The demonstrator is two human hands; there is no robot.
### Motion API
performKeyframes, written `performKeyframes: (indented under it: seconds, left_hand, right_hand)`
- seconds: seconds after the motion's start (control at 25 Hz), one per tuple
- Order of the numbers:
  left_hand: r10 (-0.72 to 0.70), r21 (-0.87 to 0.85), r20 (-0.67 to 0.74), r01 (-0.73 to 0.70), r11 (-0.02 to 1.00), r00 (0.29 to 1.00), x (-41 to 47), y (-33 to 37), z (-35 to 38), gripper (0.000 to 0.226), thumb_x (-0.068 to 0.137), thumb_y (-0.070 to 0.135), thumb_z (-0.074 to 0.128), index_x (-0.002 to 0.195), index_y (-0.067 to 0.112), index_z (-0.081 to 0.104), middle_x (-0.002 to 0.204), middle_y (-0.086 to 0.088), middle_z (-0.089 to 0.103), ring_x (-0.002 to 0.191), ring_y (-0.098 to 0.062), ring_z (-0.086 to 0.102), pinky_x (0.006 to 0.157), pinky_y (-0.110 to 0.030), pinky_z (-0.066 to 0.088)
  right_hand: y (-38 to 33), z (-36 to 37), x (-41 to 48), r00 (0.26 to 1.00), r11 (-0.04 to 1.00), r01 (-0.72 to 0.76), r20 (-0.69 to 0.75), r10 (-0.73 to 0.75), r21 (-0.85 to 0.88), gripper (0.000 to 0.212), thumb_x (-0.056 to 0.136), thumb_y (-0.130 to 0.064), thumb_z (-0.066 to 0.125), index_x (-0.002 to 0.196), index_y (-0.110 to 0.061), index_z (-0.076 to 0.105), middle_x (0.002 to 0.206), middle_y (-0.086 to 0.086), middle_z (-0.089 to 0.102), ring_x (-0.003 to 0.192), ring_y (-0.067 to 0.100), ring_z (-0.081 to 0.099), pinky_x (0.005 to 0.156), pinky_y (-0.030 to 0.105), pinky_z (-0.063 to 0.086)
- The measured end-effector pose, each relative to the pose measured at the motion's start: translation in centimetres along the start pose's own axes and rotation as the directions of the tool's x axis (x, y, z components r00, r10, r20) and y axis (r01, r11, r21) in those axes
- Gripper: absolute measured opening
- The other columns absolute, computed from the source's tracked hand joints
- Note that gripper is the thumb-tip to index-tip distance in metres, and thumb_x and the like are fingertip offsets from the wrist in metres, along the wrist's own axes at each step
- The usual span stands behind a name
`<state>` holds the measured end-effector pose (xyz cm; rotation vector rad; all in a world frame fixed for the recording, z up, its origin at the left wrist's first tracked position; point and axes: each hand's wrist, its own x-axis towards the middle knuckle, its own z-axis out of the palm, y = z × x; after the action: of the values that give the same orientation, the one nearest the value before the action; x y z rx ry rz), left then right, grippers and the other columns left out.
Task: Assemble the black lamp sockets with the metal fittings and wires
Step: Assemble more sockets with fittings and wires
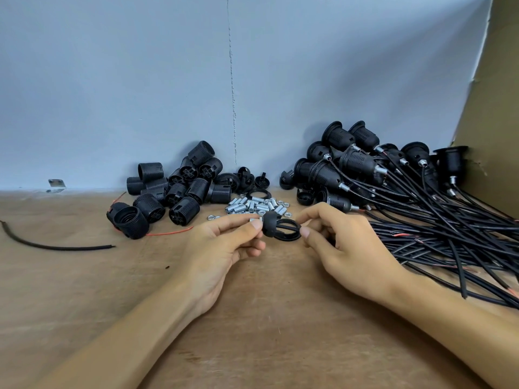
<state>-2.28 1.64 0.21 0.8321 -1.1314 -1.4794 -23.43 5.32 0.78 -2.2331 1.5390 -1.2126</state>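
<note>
- Left hand (224,248): thumb and forefinger are curled and pinch the black socket cap (270,228) from its left side. The remaining fingers are folded beneath the palm.
- Right hand (345,248): thumb and forefinger pinch the right rim of a black threaded ring (289,236). The other fingers are curled behind.
- The two hands are close together, just above the wooden table (252,318), at centre and in front of the parts piles.
- Socket cap: dome-shaped. Its long axis lies roughly horizontal, left to right. A short metal fitting (254,219) projects from its narrow end, pointing left. The wide end faces right, toward the threaded ring.
- Threaded ring: touching the socket cap on the right, tilted, with its opening visible. A black strand crosses the opening; whether it enters the socket cap cannot be told.
- Just behind the hands: a heap of metal fittings (252,206) with hex nuts (213,217) scattered along its edge.
- Behind and to the left: a pile of loose socket bodies (174,189), ribbed, lying at mixed angles.
- Behind and to the right: assembled sockets (359,161), stacked, with their black wires (449,234) fanning out toward the right edge.
- Far left, on the table: one loose cut wire (56,246).
- Right boundary: a cardboard panel (494,108), standing upright.
</note>
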Motion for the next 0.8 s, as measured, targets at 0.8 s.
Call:
performKeyframes:
  seconds: [0.8]
  left_hand:
    - [-0.018,-0.248,-0.144,-0.019,0.969,0.989,0.8,0.7,-0.5,0.010,0.071,0.023,0.077,0.070,0.013,0.078,0.069,-0.004,0.066,0.062,-0.013,0.068,0.060,-0.023,0.058]
  right_hand:
    - [-0.8,-1.6,0.1,0.987,0.964,-0.145,0.039,0.157,-0.224,0.024,0.103,-0.039,0.037,0.091,-0.029,0.055,0.067,-0.007,0.057,0.067,0.011,0.053,0.068,0.038,0.045]
